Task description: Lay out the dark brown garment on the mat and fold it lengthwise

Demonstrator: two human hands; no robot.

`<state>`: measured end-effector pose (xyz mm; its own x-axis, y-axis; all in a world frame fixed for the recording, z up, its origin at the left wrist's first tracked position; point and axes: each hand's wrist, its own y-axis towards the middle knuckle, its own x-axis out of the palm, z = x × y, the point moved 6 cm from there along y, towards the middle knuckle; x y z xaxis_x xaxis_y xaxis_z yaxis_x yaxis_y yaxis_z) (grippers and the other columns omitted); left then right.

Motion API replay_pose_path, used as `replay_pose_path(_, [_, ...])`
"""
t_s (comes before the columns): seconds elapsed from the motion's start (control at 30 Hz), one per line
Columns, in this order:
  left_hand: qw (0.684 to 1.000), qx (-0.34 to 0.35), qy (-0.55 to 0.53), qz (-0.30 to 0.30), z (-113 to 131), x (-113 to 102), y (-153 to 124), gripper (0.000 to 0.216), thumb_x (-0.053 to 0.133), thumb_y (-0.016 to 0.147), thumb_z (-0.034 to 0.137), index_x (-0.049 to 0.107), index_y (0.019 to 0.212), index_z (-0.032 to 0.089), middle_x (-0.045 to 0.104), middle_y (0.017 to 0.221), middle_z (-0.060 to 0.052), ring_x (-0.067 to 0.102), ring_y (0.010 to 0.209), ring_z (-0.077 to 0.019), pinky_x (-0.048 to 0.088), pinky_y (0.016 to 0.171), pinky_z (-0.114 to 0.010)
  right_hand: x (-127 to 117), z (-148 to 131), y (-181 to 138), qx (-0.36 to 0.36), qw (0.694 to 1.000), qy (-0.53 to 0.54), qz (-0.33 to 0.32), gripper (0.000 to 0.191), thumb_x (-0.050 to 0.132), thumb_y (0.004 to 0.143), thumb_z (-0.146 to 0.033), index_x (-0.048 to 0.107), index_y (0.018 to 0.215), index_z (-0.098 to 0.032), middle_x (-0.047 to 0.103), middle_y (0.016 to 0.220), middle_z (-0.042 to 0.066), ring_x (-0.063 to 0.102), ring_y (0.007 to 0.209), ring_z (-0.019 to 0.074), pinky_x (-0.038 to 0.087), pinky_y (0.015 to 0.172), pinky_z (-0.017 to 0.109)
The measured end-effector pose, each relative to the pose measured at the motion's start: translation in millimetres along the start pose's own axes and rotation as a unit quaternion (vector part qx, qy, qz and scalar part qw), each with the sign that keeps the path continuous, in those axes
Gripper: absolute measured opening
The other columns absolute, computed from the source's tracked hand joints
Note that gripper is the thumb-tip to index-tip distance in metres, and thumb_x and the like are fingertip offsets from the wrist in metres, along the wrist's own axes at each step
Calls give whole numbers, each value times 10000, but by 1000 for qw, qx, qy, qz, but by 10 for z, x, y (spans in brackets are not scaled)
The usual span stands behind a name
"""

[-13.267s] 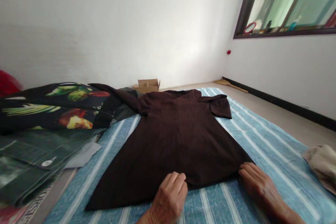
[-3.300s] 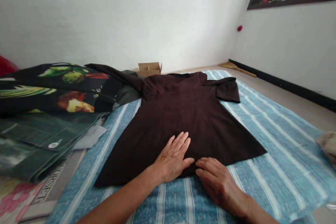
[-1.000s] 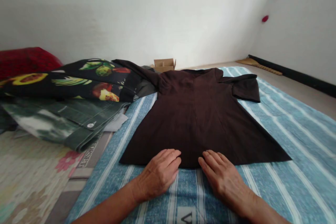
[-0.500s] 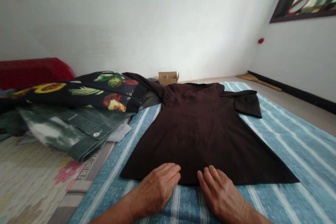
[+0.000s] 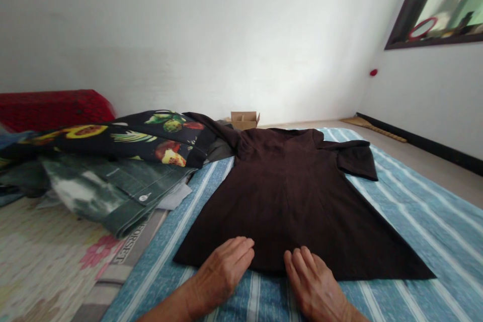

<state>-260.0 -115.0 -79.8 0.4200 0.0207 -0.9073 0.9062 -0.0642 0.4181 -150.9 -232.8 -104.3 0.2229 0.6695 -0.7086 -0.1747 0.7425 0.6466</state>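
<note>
A dark brown short-sleeved shirt point(image 5: 294, 196) lies spread flat on a blue-and-white striped cloth point(image 5: 407, 221), collar toward the far wall. My left hand point(image 5: 222, 271) rests palm down at the shirt's near hem, fingers together and stretched flat, tips on the fabric. My right hand point(image 5: 317, 287) lies flat beside it, fingers extended onto the hem. Neither hand holds anything. The shirt's left sleeve runs under the pile of clothes; its right sleeve lies out on the cloth.
A heap of clothes sits to the left: a black fruit-print garment point(image 5: 124, 136), green denim point(image 5: 109, 191) and a red cloth point(image 5: 49, 108). A small cardboard box point(image 5: 244, 119) stands by the far wall. A window point(image 5: 441, 5) is at the upper right.
The camera has tilted up slightly, so the shirt and hands sit lower in view. Both hands stay flat at the hem, shifted a little toward me.
</note>
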Motion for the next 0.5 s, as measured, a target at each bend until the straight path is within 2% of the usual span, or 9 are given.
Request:
replay_pose_path(0.23, [991,-61,115,29,-255,-42,-248,400,300,816,-20,631,990,122,666,1020,-99,603,977,-188,501,890,-338,-6,25,3,-15,1000,13,-17,363,316,774,9,560,1037,-42,601,831,120,570,786,247,443,619,328])
replay_pose_path(0.5, [976,-131,173,4,-599,-79,-554,424,314,772,-32,643,978,138,669,1046,-112,611,978,-209,504,866,-361,-33,56,70,-22,997,61,-53,248,392,733,4,546,881,-123,544,749,63,501,666,206,401,575,309])
